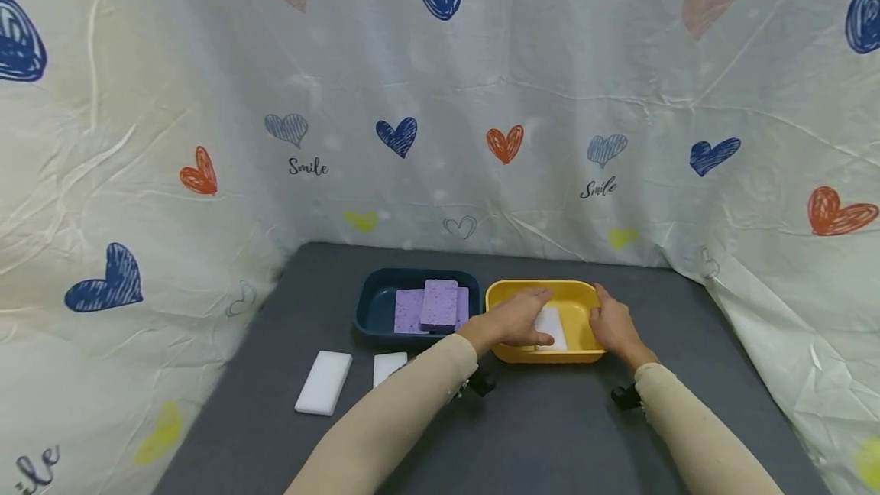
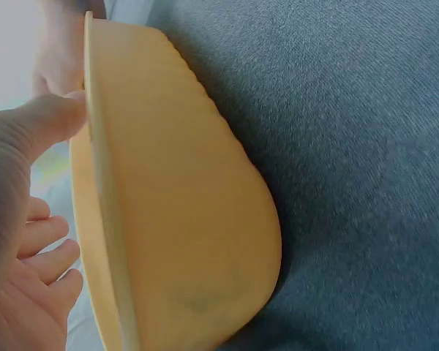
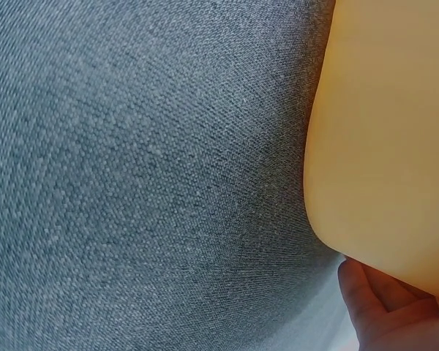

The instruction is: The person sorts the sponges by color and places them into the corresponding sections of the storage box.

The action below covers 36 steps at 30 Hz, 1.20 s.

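My left hand (image 1: 512, 319) reaches over the left side of a yellow tray (image 1: 583, 304), its fingers loosely spread above a white rectangular block (image 1: 555, 329) that lies inside. In the left wrist view the thumb (image 2: 55, 121) is right at the tray's rim, while the other fingers bend slightly with nothing between them. At the tray's right end, my right hand (image 1: 614, 327) grips the wall, thumb at the rim. The right wrist view shows its fingers (image 3: 362, 292) against the outer side.
Left of the yellow tray stands a dark blue tray (image 1: 374, 319) with several purple sponges (image 1: 440, 304), one stacked on top. Two more white blocks lie on the grey table (image 1: 550, 434): one at the left (image 1: 325, 382), another partly behind my left forearm (image 1: 388, 367). A heart-patterned curtain (image 1: 440, 59) encloses the table.
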Available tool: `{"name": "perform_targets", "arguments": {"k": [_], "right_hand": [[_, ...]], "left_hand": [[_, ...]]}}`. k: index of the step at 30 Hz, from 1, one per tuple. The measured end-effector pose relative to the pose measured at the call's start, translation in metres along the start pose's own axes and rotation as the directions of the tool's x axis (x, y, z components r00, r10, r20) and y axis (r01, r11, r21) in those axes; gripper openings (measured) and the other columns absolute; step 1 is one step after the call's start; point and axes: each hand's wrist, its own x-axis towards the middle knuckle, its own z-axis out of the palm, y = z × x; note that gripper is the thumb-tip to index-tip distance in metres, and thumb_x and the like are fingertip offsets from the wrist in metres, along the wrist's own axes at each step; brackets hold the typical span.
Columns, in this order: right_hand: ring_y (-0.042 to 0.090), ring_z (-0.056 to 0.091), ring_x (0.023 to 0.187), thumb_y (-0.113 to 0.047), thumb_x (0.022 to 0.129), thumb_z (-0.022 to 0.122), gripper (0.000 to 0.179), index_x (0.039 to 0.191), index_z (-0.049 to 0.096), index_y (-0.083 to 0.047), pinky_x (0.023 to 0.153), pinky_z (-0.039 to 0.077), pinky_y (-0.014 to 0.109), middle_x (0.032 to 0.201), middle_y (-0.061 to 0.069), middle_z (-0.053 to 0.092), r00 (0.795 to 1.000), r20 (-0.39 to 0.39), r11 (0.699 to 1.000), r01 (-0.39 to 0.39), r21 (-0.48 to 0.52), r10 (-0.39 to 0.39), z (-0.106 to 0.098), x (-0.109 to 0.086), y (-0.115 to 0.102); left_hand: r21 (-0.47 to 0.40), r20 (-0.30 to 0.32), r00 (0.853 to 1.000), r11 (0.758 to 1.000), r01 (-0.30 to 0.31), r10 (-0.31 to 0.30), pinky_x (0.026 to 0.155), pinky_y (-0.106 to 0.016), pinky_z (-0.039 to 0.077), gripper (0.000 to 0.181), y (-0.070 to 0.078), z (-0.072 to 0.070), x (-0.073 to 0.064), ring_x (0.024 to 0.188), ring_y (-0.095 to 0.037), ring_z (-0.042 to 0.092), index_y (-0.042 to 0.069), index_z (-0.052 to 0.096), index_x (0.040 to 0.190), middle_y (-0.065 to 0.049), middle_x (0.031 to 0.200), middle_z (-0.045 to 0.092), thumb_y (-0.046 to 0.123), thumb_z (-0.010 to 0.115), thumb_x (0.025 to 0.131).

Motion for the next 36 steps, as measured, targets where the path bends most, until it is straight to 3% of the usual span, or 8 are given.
{"name": "perform_targets", "arguments": {"k": [5, 11, 18, 23, 30, 36], "right_hand": [[0.043, 0.070, 0.109, -0.008, 0.108, 0.040, 0.062, 0.167, 0.031, 0.010, 0.098, 0.057, 0.062, 0.151, 0.042, 0.055, 1.000, -0.002, 1.000, -0.008, -0.008, 0.008, -0.002, -0.003, -0.006], [0.050, 0.066, 0.124, -0.007, 0.109, 0.037, 0.062, 0.168, 0.027, 0.011, 0.105, 0.055, 0.064, 0.155, 0.042, 0.051, 1.000, 0.011, 1.000, -0.019, -0.008, 0.020, -0.001, -0.006, -0.006], [0.051, 0.064, 0.129, -0.007, 0.110, 0.036, 0.062, 0.168, 0.025, 0.011, 0.107, 0.054, 0.064, 0.158, 0.042, 0.049, 1.000, 0.022, 1.000, -0.014, -0.005, 0.014, -0.002, -0.007, -0.007], [0.048, 0.068, 0.118, -0.008, 0.108, 0.036, 0.063, 0.167, 0.028, 0.011, 0.102, 0.055, 0.064, 0.155, 0.042, 0.051, 1.000, 0.003, 1.000, 0.001, 0.001, -0.001, -0.002, -0.006, -0.006], [0.051, 0.065, 0.127, -0.007, 0.110, 0.036, 0.062, 0.168, 0.025, 0.011, 0.105, 0.054, 0.065, 0.158, 0.043, 0.048, 1.000, 0.028, 1.000, -0.012, -0.011, 0.012, -0.003, -0.005, -0.006], [0.047, 0.068, 0.115, -0.008, 0.111, 0.036, 0.062, 0.169, 0.024, 0.011, 0.101, 0.056, 0.063, 0.157, 0.044, 0.048, 0.999, 0.038, 1.000, -0.007, 0.001, 0.007, -0.003, -0.007, -0.005]], "left_hand": [[-0.043, -0.027, 0.999, 0.998, -0.042, 0.041, 0.135, -0.036, 0.030, 0.090, -0.004, -0.007, -0.011, 0.164, -0.022, 0.038, 0.007, 0.038, 0.170, -0.008, 0.176, 0.041, 0.042, 0.082, 0.099], [0.000, -0.071, 0.991, 0.993, -0.116, 0.115, 0.135, -0.036, 0.031, 0.089, -0.009, -0.014, -0.028, 0.163, -0.024, 0.040, 0.004, 0.040, 0.169, -0.010, 0.174, 0.044, 0.043, 0.081, 0.100], [-0.022, -0.115, 0.984, 0.990, -0.143, 0.139, 0.133, -0.038, 0.034, 0.088, -0.012, -0.025, -0.055, 0.162, -0.023, 0.042, 0.003, 0.043, 0.167, -0.010, 0.173, 0.046, 0.042, 0.082, 0.099], [-0.007, -0.122, 0.983, 0.990, -0.138, 0.136, 0.133, -0.039, 0.034, 0.089, -0.013, -0.031, -0.071, 0.163, -0.024, 0.041, 0.004, 0.043, 0.167, -0.010, 0.173, 0.047, 0.043, 0.083, 0.098], [-0.007, -0.123, 0.985, 0.993, -0.120, 0.118, 0.132, -0.041, 0.036, 0.090, -0.013, -0.033, -0.093, 0.162, -0.025, 0.043, 0.006, 0.043, 0.167, -0.011, 0.172, 0.047, 0.046, 0.083, 0.097], [0.016, -0.125, 0.987, 0.994, -0.104, 0.105, 0.132, -0.042, 0.038, 0.094, -0.013, -0.032, -0.116, 0.160, -0.025, 0.046, 0.005, 0.043, 0.167, -0.011, 0.172, 0.047, 0.048, 0.086, 0.095]]}}
